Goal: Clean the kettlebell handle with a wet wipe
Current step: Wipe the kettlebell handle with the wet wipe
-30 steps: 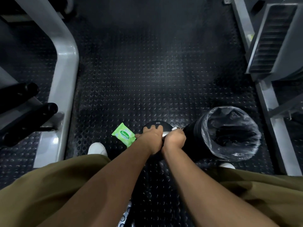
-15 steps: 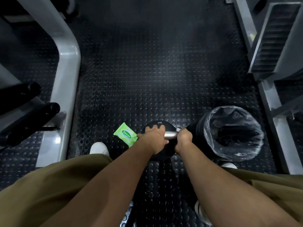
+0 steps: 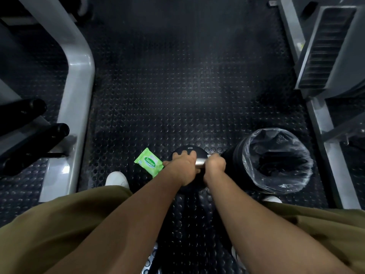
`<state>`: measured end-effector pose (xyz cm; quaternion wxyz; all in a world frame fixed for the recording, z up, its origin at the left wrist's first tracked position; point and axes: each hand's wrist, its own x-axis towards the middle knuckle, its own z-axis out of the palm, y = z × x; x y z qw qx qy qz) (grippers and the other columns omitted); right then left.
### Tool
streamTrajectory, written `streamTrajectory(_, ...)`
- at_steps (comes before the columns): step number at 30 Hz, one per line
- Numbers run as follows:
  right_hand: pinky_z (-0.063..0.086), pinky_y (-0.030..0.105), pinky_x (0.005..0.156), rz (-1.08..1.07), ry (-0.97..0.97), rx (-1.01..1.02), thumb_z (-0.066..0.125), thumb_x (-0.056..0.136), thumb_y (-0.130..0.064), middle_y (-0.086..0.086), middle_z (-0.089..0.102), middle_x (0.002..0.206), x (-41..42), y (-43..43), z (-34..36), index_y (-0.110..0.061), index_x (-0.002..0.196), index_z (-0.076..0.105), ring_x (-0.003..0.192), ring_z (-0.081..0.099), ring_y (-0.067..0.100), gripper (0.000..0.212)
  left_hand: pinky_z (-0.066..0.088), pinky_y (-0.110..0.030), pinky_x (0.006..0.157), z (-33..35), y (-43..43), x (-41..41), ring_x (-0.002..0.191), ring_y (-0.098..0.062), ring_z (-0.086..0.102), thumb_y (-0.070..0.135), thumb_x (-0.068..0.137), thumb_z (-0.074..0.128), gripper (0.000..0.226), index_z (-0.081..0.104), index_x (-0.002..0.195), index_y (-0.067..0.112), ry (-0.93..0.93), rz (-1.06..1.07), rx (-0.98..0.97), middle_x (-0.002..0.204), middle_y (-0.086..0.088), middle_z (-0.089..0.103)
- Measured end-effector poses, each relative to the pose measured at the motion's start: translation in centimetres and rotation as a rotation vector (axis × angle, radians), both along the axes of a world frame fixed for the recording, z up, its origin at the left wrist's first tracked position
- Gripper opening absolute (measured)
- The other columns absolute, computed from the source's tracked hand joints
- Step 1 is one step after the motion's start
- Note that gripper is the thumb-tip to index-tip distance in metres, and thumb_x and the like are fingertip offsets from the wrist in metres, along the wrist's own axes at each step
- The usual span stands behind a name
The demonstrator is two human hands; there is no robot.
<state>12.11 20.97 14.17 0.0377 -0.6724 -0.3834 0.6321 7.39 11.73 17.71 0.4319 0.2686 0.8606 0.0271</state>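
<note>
The fingers (image 3: 184, 154) of the left hand (image 3: 182, 168) are bent and spread over the top of the black kettlebell (image 3: 190, 149), and they hold it there. The right hand (image 3: 215, 165) is closed like a fist around the silver handle (image 3: 200, 161); a short bare part of the handle shows between the two hands. At the far side of the right fist there is a small pale edge (image 3: 213, 155), but I cannot tell if it is the wipe or the metal.

The kettlebell stands on the dark studded floor (image 3: 177, 86), between the person's legs. Just beside it on the left lies a green pack of wipes (image 3: 148, 164), touching the left wrist in this view. Just beside it on the right stands a round black bin (image 3: 237, 157) with a clear plastic bag inside. A white shoe (image 3: 116, 178) is near the pack. Further left stands a grey metal frame (image 3: 79, 91), and another grey frame (image 3: 324, 135) is at the right, behind the bin.
</note>
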Motion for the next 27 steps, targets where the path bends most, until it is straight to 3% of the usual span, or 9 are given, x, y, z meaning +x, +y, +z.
streamTrajectory(5,0.05,0.039,0.096,-0.072,-0.013,-0.163,0.041,0.104,-0.02,0.007,0.064,0.113,0.2,1.9,0.4,-0.006,0.125,0.061,0.092,0.062,0.024,0.032,0.033,-0.077,0.107,0.0,0.1,-0.1,0.143,-0.042,0.031,0.043,0.105,0.057,0.043,0.04,0.133,0.016,-0.016,0.0,-0.004,0.146,-0.013,0.042)
streamTrajectory(8,0.05,0.036,0.081,-0.246,0.003,-0.134,0.047,0.1,-0.027,0.007,0.065,0.094,-0.4,-0.2,1.3,-0.007,0.103,0.064,0.079,0.061,0.026,0.027,0.038,-0.074,0.104,-0.1,-0.1,-0.1,0.137,-0.04,0.036,0.031,0.103,0.058,0.035,0.04,0.13,0.017,0.016,-0.023,-0.01,0.143,-0.012,0.043)
streamTrajectory(12,0.046,0.046,0.105,-0.28,0.018,0.041,0.041,0.083,-0.053,0.006,0.061,0.137,-0.4,-4.3,2.4,-0.019,0.138,0.058,0.115,0.062,0.033,0.067,0.041,-0.07,0.103,-0.1,0.0,-0.2,0.135,-0.038,0.036,0.013,0.091,0.07,0.047,0.04,0.128,0.02,0.003,-0.069,-0.062,0.141,-0.01,0.042)
streamTrajectory(15,0.036,0.043,0.115,-0.201,0.053,0.119,0.039,0.094,-0.044,0.003,0.041,0.158,0.2,-5.0,2.8,-0.023,0.149,0.05,0.132,0.051,0.031,0.06,0.041,-0.069,0.102,-0.1,-0.1,-0.2,0.133,-0.038,0.038,0.013,0.096,0.061,0.034,0.041,0.123,0.019,0.028,-0.056,-0.029,0.138,-0.01,0.044)
streamTrajectory(18,0.043,0.046,0.11,-0.125,-0.036,0.078,0.037,0.097,-0.038,0.003,0.06,0.139,0.9,-2.9,1.2,-0.024,0.139,0.061,0.121,0.058,0.03,0.05,0.039,-0.071,0.104,-0.7,-0.3,0.0,0.133,-0.038,0.038,0.026,0.102,0.056,0.027,0.042,0.125,0.02,0.035,-0.015,0.015,0.139,-0.01,0.045)
streamTrajectory(20,0.055,0.044,0.085,-0.09,-0.066,-0.011,0.041,0.096,-0.039,0.012,0.069,0.11,1.9,-0.9,0.7,-0.009,0.117,0.068,0.095,0.065,0.033,0.045,0.037,-0.074,0.106,-0.6,-0.2,0.0,0.138,-0.039,0.035,0.04,0.104,0.057,0.037,0.042,0.129,0.018,0.012,-0.007,0.024,0.142,-0.011,0.044)
streamTrajectory(23,0.048,0.035,0.056,-0.051,-0.016,-0.174,0.047,0.106,-0.031,0.014,0.064,0.089,2.7,1.2,2.2,-0.006,0.107,0.06,0.074,0.062,0.029,0.029,0.034,-0.076,0.108,-0.5,-0.1,-0.2,0.143,-0.042,0.031,0.044,0.104,0.057,0.044,0.04,0.135,0.016,0.001,-0.017,0.016,0.146,-0.013,0.043)
streamTrajectory(25,0.052,0.037,0.061,-0.062,0.009,-0.221,0.048,0.106,-0.032,0.014,0.065,0.093,2.5,1.5,2.0,-0.007,0.105,0.06,0.08,0.064,0.03,0.028,0.034,-0.075,0.109,-0.5,-0.1,-0.2,0.143,-0.044,0.03,0.045,0.104,0.057,0.047,0.04,0.136,0.015,0.006,-0.032,0.001,0.147,-0.015,0.042)
streamTrajectory(27,0.058,0.044,0.081,-0.076,0.02,-0.186,0.048,0.101,-0.035,0.014,0.069,0.102,2.3,0.7,2.0,-0.008,0.106,0.064,0.092,0.067,0.033,0.032,0.034,-0.076,0.108,-0.6,-0.1,-0.1,0.145,-0.045,0.028,0.045,0.104,0.057,0.048,0.039,0.137,0.014,0.002,-0.028,0.0,0.147,-0.015,0.041)
